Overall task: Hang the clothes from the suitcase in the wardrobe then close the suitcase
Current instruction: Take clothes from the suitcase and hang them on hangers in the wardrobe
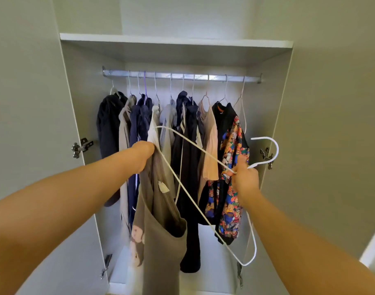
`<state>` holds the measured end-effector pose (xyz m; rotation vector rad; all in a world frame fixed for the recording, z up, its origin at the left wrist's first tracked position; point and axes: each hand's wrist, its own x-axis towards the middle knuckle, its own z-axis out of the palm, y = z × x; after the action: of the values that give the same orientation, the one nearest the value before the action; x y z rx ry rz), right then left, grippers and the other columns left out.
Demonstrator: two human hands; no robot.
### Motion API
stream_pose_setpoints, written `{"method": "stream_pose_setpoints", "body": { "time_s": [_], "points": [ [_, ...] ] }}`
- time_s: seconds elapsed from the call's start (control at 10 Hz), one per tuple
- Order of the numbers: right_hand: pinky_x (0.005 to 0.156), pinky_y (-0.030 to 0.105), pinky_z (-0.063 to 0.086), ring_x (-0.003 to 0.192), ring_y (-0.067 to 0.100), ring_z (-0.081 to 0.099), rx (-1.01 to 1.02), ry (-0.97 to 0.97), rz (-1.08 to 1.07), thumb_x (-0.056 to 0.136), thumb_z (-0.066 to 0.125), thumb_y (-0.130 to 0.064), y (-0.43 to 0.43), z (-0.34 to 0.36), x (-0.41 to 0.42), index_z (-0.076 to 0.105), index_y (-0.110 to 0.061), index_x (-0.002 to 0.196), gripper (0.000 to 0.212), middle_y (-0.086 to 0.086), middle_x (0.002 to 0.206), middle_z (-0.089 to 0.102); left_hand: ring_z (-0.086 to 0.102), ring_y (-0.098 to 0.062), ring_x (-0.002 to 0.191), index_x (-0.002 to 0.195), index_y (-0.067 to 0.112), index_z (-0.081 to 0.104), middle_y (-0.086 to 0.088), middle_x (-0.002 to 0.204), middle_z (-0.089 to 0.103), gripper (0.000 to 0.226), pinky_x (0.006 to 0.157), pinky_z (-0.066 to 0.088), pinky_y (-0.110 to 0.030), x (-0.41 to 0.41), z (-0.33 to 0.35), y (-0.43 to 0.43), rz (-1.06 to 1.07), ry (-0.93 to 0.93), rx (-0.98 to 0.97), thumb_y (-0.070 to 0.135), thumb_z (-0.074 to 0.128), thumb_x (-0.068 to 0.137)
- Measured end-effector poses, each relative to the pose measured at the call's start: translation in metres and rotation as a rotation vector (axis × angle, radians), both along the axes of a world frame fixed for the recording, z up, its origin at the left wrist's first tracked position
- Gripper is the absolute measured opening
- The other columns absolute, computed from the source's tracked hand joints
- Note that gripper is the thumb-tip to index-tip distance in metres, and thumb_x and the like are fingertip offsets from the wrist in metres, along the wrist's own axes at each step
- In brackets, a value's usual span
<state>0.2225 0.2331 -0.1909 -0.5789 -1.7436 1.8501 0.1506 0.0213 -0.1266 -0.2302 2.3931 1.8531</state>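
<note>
Plainly the top (159,220) is soft and light, drooping well below the rail (182,76) from the left hand (143,155), which clutches its neck. Right hand (244,179) pinches the thin, springy hanger (277,149) under its hook; best grip: the shoulders.

**A full rail in the wardrobe**

A shiny metal rail (182,76) runs from side to side inside the open wardrobe (267,103), just under a white shelf (176,40). Thin hangers (171,86) hook over the rail in a row. From the left hang a dark coat (109,124), a beige top (125,128), blue things (139,120), a grey top (168,122), a peach top (210,135) and a black jacket with bright cartoon bears (231,145). A pale hanger (243,86) comes last on the right.
</note>
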Motion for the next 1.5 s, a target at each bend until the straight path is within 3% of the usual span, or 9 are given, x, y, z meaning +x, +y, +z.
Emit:
{"method": "stream_pose_setpoints", "body": {
  "time_s": [0.1, 0.2, 0.3, 0.4, 0.6, 0.8, 0.9, 1.1, 1.5],
  "points": [
    [0.035, 0.02, 0.024, 0.028, 0.003, 0.029, 0.02, -0.034, 0.089, 0.094, 0.051, -0.037, 0.006, 0.001, 0.004, 0.042, -0.013, 0.056, 0.046, -0.002, 0.042, 0.04, 0.042, -0.021, 0.058, 0.119, -0.004, 0.053, -0.01, 0.069, 0.045, 0.032, 0.058, 0.041, -0.031, -0.003, 0.009, -0.009, 0.114, 0.01, 0.105, 0.011, 0.033, 0.1],
    [0.034, 0.019, 0.021, 0.025, 0.004, 0.023, 0.072, -0.064, 0.165, 0.094, 0.052, -0.035, 0.01, 0.002, 0.008, 0.042, -0.012, 0.059, 0.043, -0.008, 0.03, 0.03, 0.041, -0.015, 0.059, 0.133, -0.003, 0.045, -0.008, 0.077, 0.05, 0.04, 0.053, 0.038, -0.025, -0.033, 0.006, -0.023, 0.134, 0.119, 0.081, 0.01, 0.039, 0.096],
    [0.029, 0.015, 0.02, 0.023, 0.004, 0.023, 0.042, -0.021, 0.242, 0.097, 0.048, -0.03, 0.002, 0.004, 0.014, 0.041, -0.009, 0.058, 0.044, -0.007, 0.029, 0.029, 0.056, -0.027, 0.086, 0.135, -0.002, 0.042, -0.019, 0.126, 0.055, 0.044, 0.071, 0.046, -0.033, -0.034, 0.006, -0.027, 0.198, 0.187, -0.002, 0.013, 0.044, 0.094],
    [0.029, 0.014, 0.021, 0.023, 0.004, 0.024, 0.03, -0.014, 0.265, 0.098, 0.046, -0.028, -0.006, 0.003, 0.022, 0.046, -0.007, 0.054, 0.049, -0.007, 0.027, 0.032, 0.054, -0.038, 0.106, 0.128, -0.001, 0.04, -0.022, 0.123, 0.052, 0.039, 0.078, 0.045, -0.039, -0.021, 0.004, -0.028, 0.276, 0.251, -0.282, 0.021, 0.044, 0.097],
    [0.029, 0.013, 0.018, 0.024, 0.005, 0.022, 0.008, -0.055, 0.305, 0.099, 0.044, -0.027, -0.03, 0.002, 0.024, 0.047, -0.007, 0.054, 0.049, -0.005, 0.032, 0.029, 0.056, -0.038, 0.098, 0.111, 0.003, 0.045, -0.021, 0.109, 0.057, 0.023, 0.074, 0.041, -0.039, 0.017, -0.011, 0.004, -0.018, 0.549, -0.824, 0.02, 0.042, 0.097],
    [0.028, 0.016, 0.023, 0.025, 0.005, 0.029, 0.03, -0.076, 0.234, 0.099, 0.043, -0.028, -0.043, 0.009, 0.024, 0.048, -0.009, 0.057, 0.047, -0.003, 0.036, 0.036, 0.05, -0.026, 0.073, 0.09, 0.011, 0.042, -0.003, 0.068, 0.046, 0.011, 0.069, 0.042, -0.039, 0.032, -0.027, 0.033, -0.249, 0.606, -0.545, 0.019, 0.047, 0.096],
    [0.037, 0.021, 0.027, 0.042, 0.012, 0.036, 0.164, -0.123, 0.153, 0.099, 0.041, -0.027, -0.035, 0.013, 0.02, 0.047, -0.011, 0.061, 0.041, 0.001, 0.049, 0.042, 0.045, -0.018, 0.066, 0.092, 0.011, 0.043, -0.002, 0.068, 0.045, 0.009, 0.065, 0.038, -0.033, 0.036, -0.032, 0.043, -0.305, 0.527, -0.464, 0.018, 0.046, 0.096],
    [0.047, 0.023, 0.033, 0.052, 0.013, 0.039, 0.481, -0.135, 0.099, 0.099, 0.043, -0.026, -0.01, 0.021, 0.037, 0.046, -0.01, 0.06, 0.042, 0.004, 0.061, 0.047, 0.051, -0.037, 0.091, 0.113, 0.003, 0.045, -0.023, 0.109, 0.053, 0.022, 0.07, 0.038, -0.035, 0.017, -0.045, 0.014, -0.046, 0.391, -0.54, 0.018, 0.038, 0.099],
    [0.061, 0.028, 0.042, 0.078, 0.022, 0.052, 0.265, -0.05, 0.041, 0.099, 0.043, -0.025, -0.038, 0.016, 0.034, 0.055, -0.008, 0.079, 0.028, 0.005, 0.071, 0.052, 0.05, -0.014, 0.081, 0.101, 0.009, 0.059, -0.003, 0.09, 0.055, 0.013, 0.07, 0.041, -0.022, 0.069, -0.041, 0.08, -0.536, 0.702, -0.344, 0.012, 0.052, 0.09]
  ]
}}
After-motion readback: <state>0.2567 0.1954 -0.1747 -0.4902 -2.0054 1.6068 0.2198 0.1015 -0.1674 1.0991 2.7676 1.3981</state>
